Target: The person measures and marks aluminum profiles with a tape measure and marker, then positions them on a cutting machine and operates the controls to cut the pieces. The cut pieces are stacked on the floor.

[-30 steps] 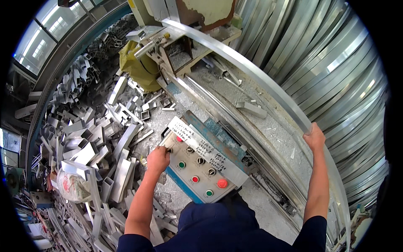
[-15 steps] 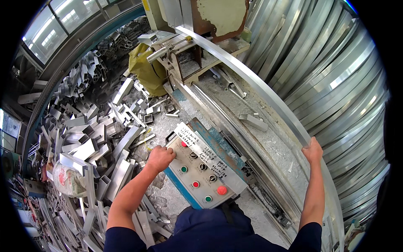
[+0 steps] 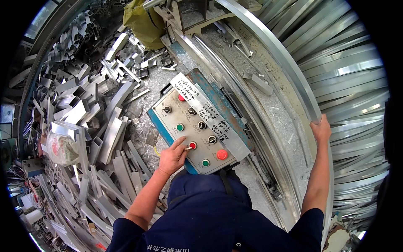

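Fingers (image 3: 181, 145) of the left hand (image 3: 171, 158) were loosely curled, the forefinger apparently touching the small red button (image 3: 192, 145) just beyond it on the control panel (image 3: 170, 119); the right hand (image 3: 322, 129), well apart, clasped the long aluminium strip (image 3: 289, 69).

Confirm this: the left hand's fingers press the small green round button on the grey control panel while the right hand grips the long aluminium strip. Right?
Not quite. In the head view the left hand has its fingers on the small red round button, not a green one, on the grey control panel. The right hand does grip the long aluminium strip.
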`<state>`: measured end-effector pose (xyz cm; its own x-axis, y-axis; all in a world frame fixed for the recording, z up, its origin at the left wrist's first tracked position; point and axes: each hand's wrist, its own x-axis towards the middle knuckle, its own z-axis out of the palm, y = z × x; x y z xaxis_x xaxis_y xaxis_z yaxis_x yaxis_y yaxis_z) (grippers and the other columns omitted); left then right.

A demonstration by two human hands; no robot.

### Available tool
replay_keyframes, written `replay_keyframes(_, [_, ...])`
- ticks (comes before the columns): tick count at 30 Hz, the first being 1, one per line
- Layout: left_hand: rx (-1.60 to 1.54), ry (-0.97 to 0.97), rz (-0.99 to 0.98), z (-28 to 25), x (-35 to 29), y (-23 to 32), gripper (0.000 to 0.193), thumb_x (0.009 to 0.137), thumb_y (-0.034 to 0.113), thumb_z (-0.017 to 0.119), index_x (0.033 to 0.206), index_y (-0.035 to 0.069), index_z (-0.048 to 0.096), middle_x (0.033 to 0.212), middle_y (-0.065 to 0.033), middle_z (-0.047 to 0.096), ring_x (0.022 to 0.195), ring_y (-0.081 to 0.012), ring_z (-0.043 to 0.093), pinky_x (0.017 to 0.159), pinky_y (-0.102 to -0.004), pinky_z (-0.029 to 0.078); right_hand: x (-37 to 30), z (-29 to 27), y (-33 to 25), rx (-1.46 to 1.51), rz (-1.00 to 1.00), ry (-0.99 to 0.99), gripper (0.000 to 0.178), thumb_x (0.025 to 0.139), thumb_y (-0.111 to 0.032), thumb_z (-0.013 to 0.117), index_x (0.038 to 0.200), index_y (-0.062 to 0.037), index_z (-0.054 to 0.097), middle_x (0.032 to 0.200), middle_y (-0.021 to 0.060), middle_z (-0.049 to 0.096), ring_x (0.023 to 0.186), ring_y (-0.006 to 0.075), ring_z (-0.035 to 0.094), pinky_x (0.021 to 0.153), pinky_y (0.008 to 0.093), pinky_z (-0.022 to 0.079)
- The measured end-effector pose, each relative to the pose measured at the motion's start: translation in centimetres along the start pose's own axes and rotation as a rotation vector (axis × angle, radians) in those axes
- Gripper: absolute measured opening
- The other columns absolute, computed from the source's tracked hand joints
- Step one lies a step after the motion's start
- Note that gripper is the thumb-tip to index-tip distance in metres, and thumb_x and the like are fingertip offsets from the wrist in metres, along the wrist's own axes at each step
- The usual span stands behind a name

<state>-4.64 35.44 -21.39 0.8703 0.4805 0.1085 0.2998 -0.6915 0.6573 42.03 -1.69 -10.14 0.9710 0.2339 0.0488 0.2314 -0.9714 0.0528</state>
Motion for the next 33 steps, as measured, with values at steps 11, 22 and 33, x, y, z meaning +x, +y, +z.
replay_keyframes(11, [0.170, 0.025, 0.020, -1.2, 2.8, -0.8, 0.011, 0.083, 0.014, 0.068, 0.091, 0.008, 0.065, 0.125, -0.0107, 0.064, 0.072, -0.0313, 0.068, 0.062, -0.0388, 0.055, 0.2, 0.3, 0.1, 0.000, -0.010, 0.021, 0.042, 0.070, -0.027, 0.070, 0.106, -0.0104, 0.055, 0.098, 0.0162, 0.069, 0.094, 0.0392, 0.065, 0.080, 0.0491, 0.050])
replay_keyframes(22, [0.253, -0.015, 0.010, -0.9, 2.9, 0.0, 0.011, 0.082, 0.016, 0.066, 0.082, 0.008, 0.060, 0.128, -0.0122, 0.062, 0.064, -0.0310, 0.066, 0.058, -0.0411, 0.055, 0.1, 0.4, -0.2, 0.054, 0.001, 0.059, 0.041, 0.067, -0.023, 0.071, 0.099, -0.0080, 0.051, 0.097, 0.0171, 0.066, 0.093, 0.0402, 0.063, 0.078, 0.0486, 0.050])
replay_keyframes(33, [0.249, -0.075, -0.106, -0.7, 2.9, 0.7, 0.011, 0.083, 0.018, 0.064, 0.079, 0.007, 0.061, 0.131, -0.0123, 0.060, 0.066, -0.0333, 0.067, 0.059, -0.0427, 0.055, -0.3, 0.1, -0.1, 0.066, -0.003, 0.062, 0.043, 0.066, -0.024, 0.072, 0.100, -0.0086, 0.051, 0.099, 0.0177, 0.066, 0.095, 0.0404, 0.063, 0.079, 0.0490, 0.049])
